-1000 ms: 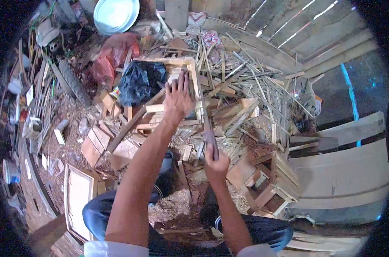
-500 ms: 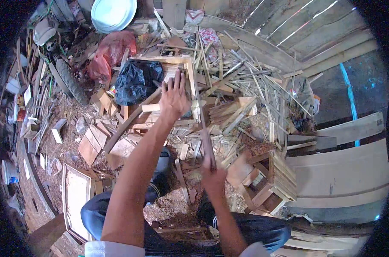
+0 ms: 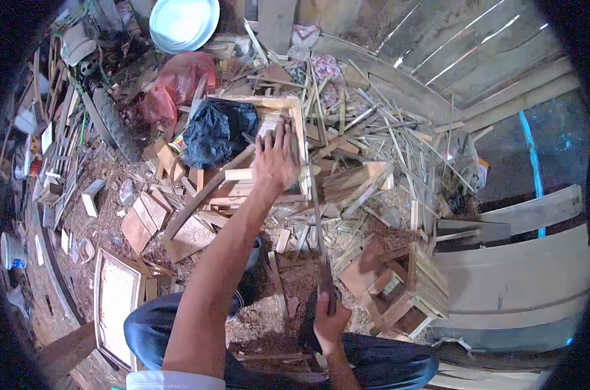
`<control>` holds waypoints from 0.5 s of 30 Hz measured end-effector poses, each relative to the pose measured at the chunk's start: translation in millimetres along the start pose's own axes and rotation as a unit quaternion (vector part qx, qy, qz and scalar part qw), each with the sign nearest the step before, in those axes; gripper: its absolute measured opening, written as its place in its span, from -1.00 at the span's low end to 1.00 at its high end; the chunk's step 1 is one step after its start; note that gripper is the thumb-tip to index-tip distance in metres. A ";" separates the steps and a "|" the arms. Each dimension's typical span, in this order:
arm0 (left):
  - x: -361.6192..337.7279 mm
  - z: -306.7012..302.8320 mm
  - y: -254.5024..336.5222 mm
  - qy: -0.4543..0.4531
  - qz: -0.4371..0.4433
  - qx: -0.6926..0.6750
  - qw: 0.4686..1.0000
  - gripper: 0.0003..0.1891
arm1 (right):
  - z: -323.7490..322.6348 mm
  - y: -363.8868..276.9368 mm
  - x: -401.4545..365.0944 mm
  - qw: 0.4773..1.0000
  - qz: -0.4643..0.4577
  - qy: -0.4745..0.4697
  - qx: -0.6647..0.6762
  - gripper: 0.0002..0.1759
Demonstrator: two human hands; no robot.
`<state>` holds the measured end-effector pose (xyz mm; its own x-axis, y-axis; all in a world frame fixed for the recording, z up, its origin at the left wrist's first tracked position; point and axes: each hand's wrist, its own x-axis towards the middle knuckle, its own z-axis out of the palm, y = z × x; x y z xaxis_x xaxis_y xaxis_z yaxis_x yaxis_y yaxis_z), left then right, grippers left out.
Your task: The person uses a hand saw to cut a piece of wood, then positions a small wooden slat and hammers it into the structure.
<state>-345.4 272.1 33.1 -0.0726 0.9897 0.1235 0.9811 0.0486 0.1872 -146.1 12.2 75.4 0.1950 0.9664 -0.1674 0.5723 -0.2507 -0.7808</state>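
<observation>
My right hand [image 3: 332, 318] is wrapped around the handle of a handsaw [image 3: 320, 240], seen nearly edge-on. Its long thin blade points away from me and reaches the right side of a wooden frame [image 3: 298, 123]. There the blade lies close by the end of a light wooden strip [image 3: 238, 175]; contact between them is hard to make out. My left hand [image 3: 275, 164] rests over the frame and the strip, palm down, fingers stretched forward. Beside it, a black plastic bag [image 3: 218, 133] covers the frame's left part.
Wood offcuts [image 3: 399, 143] lie heaped beyond the frame and to the right. A small slatted wooden box [image 3: 405, 289] stands at right, and a white-faced panel [image 3: 117, 302] leans at left. A red plastic bag [image 3: 178, 88] and a white basin [image 3: 184, 25] are farther back.
My right hand has drawn the handsaw back toward me. My left hand stays pressed over the frame. The whole view has shifted slightly.
</observation>
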 end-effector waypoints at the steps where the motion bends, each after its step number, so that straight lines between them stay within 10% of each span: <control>1: -5.5 -0.4 2.8 -0.006 0.002 0.000 1.000 -0.22 | 0.4 -1.7 -3.7 0.997 0.019 -0.008 -0.076 -0.56; 4: -7.8 -4.8 4.0 0.004 0.012 -0.006 1.000 -0.24 | 32.9 -26.7 80.8 0.997 -0.032 -0.018 0.070 -0.55; 10: -2.1 1.5 1.7 -0.005 0.015 0.008 1.000 -0.23 | -2.4 10.5 -3.4 0.979 -0.187 0.080 0.016 -0.55; 13: -10.4 1.6 3.1 0.001 0.019 0.006 1.000 -0.22 | 9.9 -9.0 12.8 1.000 -0.001 0.024 0.006 -0.56; 15: -8.1 -3.2 1.9 -0.006 0.024 0.024 0.999 -0.21 | 39.0 -41.8 85.6 0.995 -0.085 0.032 0.043 -0.55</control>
<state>-343.5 263.7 35.5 -0.0236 0.9924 0.1205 0.9909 0.0072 0.1347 -184.4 107.5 70.3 0.1534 0.9881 0.0085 0.5313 -0.0752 -0.8438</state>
